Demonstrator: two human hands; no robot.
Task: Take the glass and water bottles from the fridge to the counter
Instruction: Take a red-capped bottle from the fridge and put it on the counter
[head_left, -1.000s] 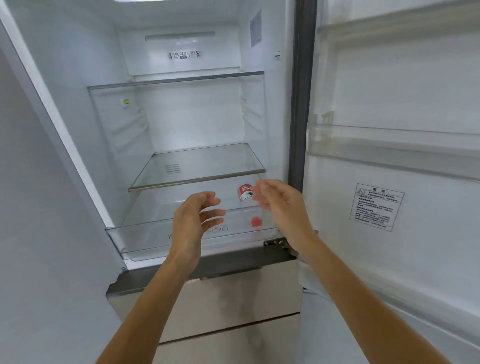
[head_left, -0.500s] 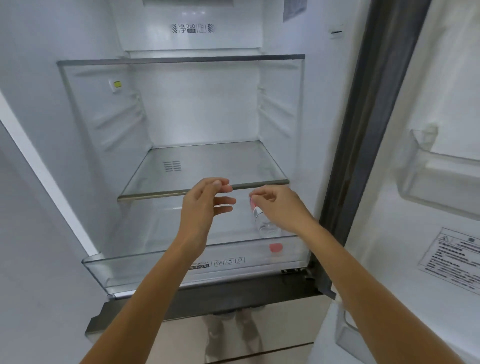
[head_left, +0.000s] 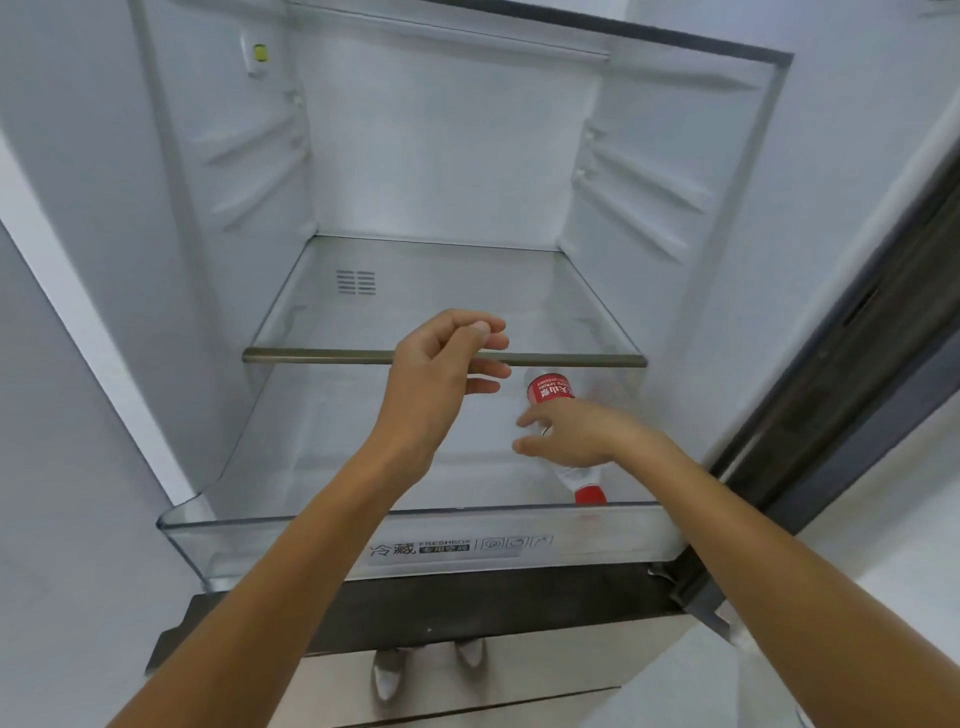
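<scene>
A clear plastic water bottle (head_left: 550, 389) with a red label and a red cap lies on its side at the right end of the pulled-out clear fridge drawer (head_left: 311, 527), cap toward the front. My right hand (head_left: 576, 434) reaches down over the bottle's middle, and its fingers and thumb curl round it. My left hand (head_left: 441, 374) hovers above the drawer, just left of the bottle. Its fingers are loosely curled and it holds nothing. I see no glass.
A glass shelf (head_left: 311, 357) with a metal front edge sits just above the drawer, close over my hands. The fridge walls close in left and right. The dark edge of the open door (head_left: 831, 389) stands at the right, and a lower drawer front (head_left: 519, 686) lies below.
The view has come closer to the drawer and tilted down. My right hand has dropped from the bottle's top end onto its middle. My left hand has stayed hovering beside it.
</scene>
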